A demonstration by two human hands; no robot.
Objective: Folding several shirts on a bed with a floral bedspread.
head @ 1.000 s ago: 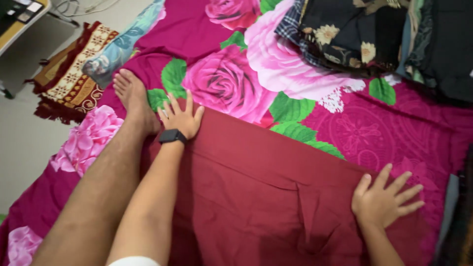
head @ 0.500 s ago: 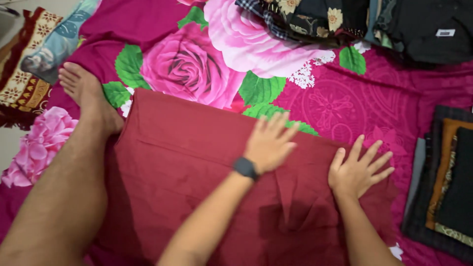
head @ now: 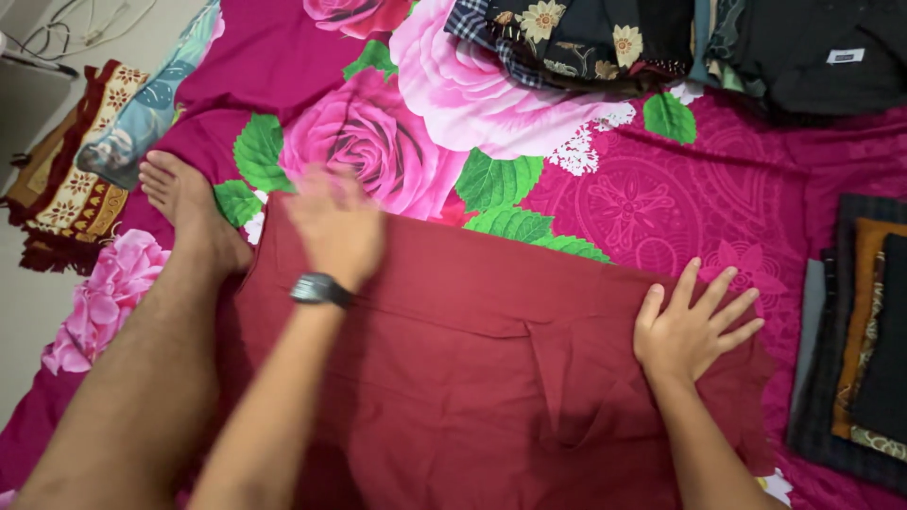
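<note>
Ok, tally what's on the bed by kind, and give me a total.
Dark red cloth spread flat under both hands: 1
Piles of clothes: 2, a dark pile at the top and a folded stack at the right
Hands on the cloth: 2, left hand and right hand
Bare foot: 1
Total: 6

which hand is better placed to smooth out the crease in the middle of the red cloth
Right, probably. The right hand lies flat with fingers spread on the red cloth, just beside the crease. The left hand is blurred at the far left corner, near the foot.
</note>
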